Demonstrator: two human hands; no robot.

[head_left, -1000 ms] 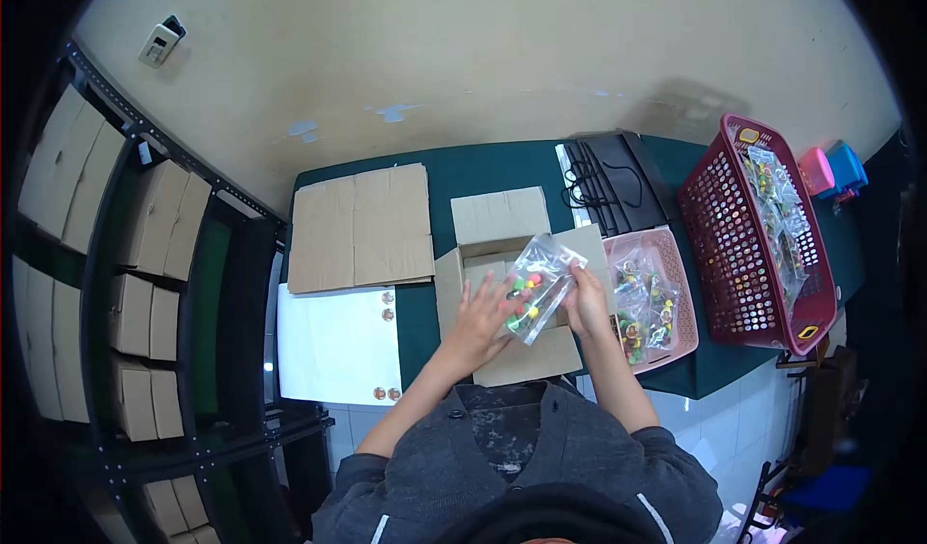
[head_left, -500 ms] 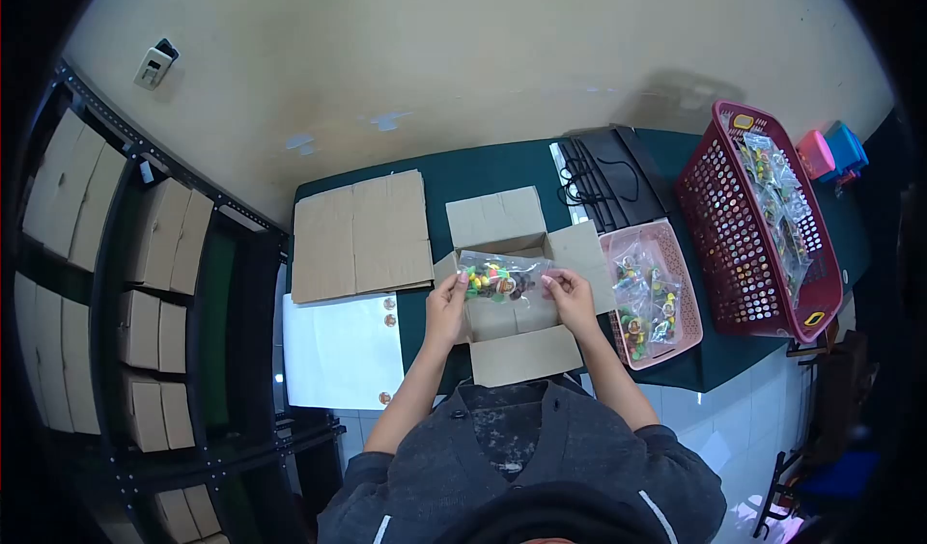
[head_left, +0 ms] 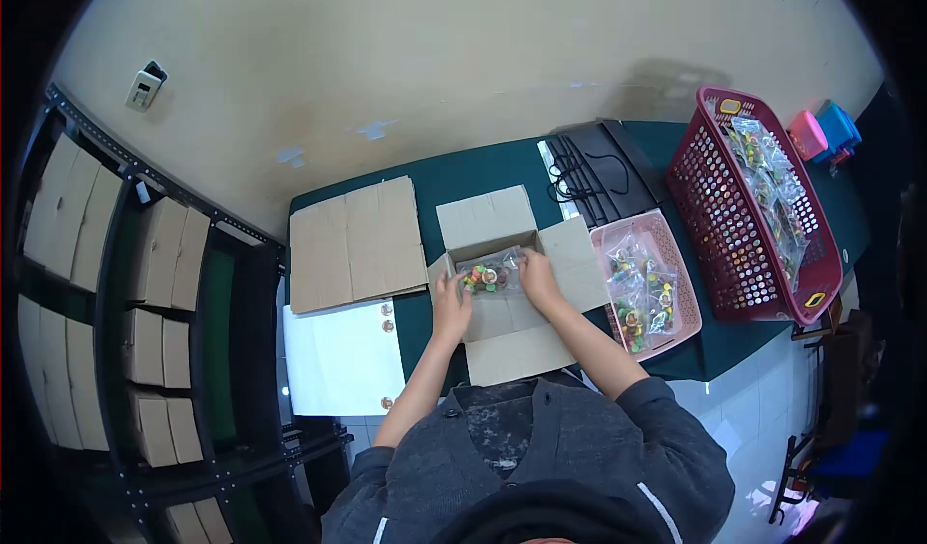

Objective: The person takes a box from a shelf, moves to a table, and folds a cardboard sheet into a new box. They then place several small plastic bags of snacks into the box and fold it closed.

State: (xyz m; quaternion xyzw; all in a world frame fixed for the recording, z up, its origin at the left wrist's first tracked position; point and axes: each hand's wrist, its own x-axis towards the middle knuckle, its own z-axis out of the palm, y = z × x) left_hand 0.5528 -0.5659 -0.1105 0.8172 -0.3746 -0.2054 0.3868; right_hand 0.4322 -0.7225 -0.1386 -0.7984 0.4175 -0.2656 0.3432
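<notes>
Gripping a clear bag of small coloured toys [head_left: 491, 276] at its two ends, the fingers of the left hand [head_left: 450, 293] and the right hand [head_left: 534, 276] are closed on the plastic, one hand per end, which keeps the bag stretched flat and level. Bag sits low inside the open cardboard box [head_left: 502, 327], at its far end, between the side walls; all four flaps are folded outward, so the opening is clear for both hands. Whether the bag touches the box floor cannot be told. Box stands on the green tabletop [head_left: 483, 172], near edge. Right of it, touching or just beside one flap: pink basket [head_left: 676, 254] holding more clear bags of the same sort. Further right: large red basket [head_left: 710, 206], also with filled bags along its far side. Left of the box: flattened cardboard [head_left: 355, 243] and a white sheet [head_left: 340, 356].
</notes>
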